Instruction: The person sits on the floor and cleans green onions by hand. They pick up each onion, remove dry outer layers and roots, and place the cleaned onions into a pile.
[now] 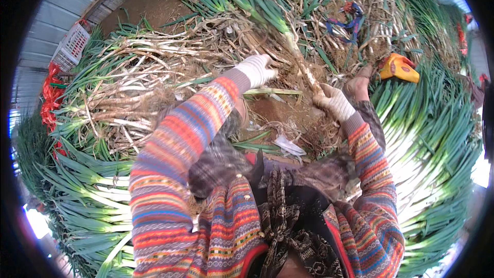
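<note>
My right hand (335,102), wrapped at the palm and wrist in pale cloth, is closed on the root end of a long green onion (296,48). The onion slants up and to the left, its green leaves pointing away from me. To the left, my left hand (266,70), in the same pale wrapping, is held over the dirt and dry peelings. Its fingers are bent, and whether they pinch any peel is unclear. A cut green stalk (272,92) lies just below it. Unpeeled onions with brown, dirty stems (135,69) are heaped on the left.
Cleaner green onions lie in a long pile (428,154) at the right and another (92,200) at lower left. A yellow-orange glove (399,68) lies at the right, near a blue strap (355,27). A white plastic crate (71,46) and red netting (51,96) are at far left.
</note>
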Available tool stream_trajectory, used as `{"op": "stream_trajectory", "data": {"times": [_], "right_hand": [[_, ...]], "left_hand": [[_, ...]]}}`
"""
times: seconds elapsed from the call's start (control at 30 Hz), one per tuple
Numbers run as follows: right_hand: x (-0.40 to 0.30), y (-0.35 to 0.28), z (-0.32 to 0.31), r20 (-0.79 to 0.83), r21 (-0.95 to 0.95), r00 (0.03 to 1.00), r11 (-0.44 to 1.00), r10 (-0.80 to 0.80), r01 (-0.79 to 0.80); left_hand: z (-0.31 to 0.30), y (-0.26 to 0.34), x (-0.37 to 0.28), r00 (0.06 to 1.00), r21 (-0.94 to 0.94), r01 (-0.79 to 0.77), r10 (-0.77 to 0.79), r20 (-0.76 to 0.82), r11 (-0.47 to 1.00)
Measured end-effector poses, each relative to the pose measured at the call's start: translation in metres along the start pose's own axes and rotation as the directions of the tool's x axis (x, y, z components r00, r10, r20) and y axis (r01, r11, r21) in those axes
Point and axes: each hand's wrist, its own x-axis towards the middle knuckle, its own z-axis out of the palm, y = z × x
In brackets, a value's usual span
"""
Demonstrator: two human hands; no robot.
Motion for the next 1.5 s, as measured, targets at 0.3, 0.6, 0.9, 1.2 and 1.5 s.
{"op": "stream_trajectory", "data": {"times": [0.3, 0.6, 0.9, 1.2, 1.5], "right_hand": [[-0.21, 0.012, 0.12, 0.068, -0.767, 0.983, 0.621, -0.173, 0.163], [-0.114, -0.024, 0.099, -0.098, -0.579, 0.781, 0.674, -0.616, 0.459], [-0.01, -0.128, 0.134, -0.083, -0.282, 0.718, 0.707, -0.692, 0.649], [-0.013, -0.099, 0.145, -0.145, -0.378, 0.773, 0.757, -0.618, 0.534], [-0.061, 0.094, 0.057, -0.113, -0.879, 0.99, 0.473, -0.088, -0.058]], "left_hand": [[0.043, -0.011, 0.011, 0.943, -0.861, -0.197, -0.331, -0.035, -0.47], [-0.046, 0.054, -0.026, 0.941, -0.934, -0.298, -0.227, -0.252, -0.199], [-0.089, 0.089, -0.068, 0.906, -0.89, -0.419, -0.02, -0.422, -0.182], [-0.097, 0.064, -0.038, 0.898, -0.908, -0.415, -0.188, -0.398, -0.063], [-0.142, 0.005, -0.026, 0.6, -0.721, -0.685, -0.482, -0.639, 0.104]]}}
